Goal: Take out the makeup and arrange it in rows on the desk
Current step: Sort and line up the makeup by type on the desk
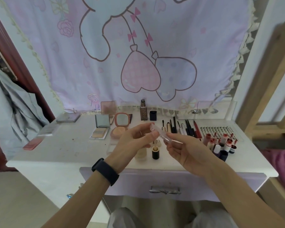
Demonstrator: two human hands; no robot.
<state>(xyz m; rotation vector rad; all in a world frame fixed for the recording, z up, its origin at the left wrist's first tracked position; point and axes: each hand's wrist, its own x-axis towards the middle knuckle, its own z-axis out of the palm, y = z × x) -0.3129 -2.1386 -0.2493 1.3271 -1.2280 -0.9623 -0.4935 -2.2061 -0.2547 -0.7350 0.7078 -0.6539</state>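
Head view.
- Clear plastic tube (157, 131): held tilted over the middle of the white desk (64, 145), spanning the gap between both hands.
- Left hand (133, 139), black wristband (105, 171): thumb and fingers pinched the tube's upper end.
- Right hand (184, 150): fingertips gripped the tube's lower end.
- On the desk: row of pencils and brushes (181, 127) behind the hands, cluster of red lip tints (220, 142) at right, round pink compact (121, 124) and square powder palette (100, 129) at left, both open.
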